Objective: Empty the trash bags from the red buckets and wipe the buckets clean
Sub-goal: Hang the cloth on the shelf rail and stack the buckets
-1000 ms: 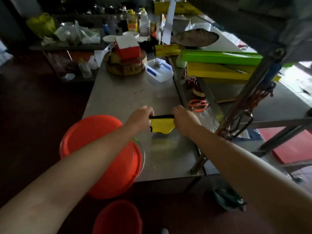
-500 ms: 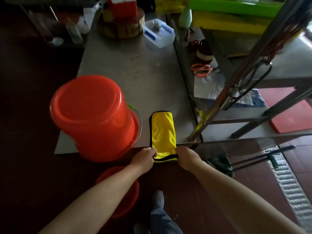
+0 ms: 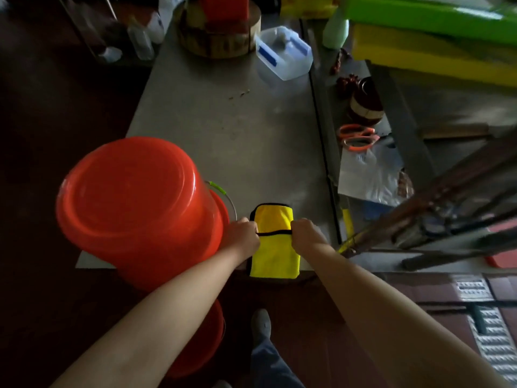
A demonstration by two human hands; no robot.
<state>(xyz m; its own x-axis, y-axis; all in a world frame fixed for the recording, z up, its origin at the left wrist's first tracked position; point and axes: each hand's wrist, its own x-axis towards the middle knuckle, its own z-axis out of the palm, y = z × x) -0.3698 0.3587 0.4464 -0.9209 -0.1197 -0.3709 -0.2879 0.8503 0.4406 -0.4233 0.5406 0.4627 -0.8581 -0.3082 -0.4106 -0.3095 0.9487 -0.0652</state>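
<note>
Head view — left hand (image 3: 244, 236) and right hand (image 3: 305, 233) pinch the yellow cloth (image 3: 274, 253) at the desk (image 3: 237, 130) edge, beside an upturned red bucket (image 3: 137, 208).

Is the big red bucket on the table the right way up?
No, the red bucket sits upside down, its flat bottom facing up.

Single head-worn wide-angle camera, facing forward and steeply down over the near edge of the steel table (image 3: 237, 141). Left hand (image 3: 243, 236) and right hand (image 3: 306, 233) reach in from 7 and 5 o'clock, close to the lens; table's far end at 12 o'clock, a shoe (image 3: 261, 323) at 6.
</note>
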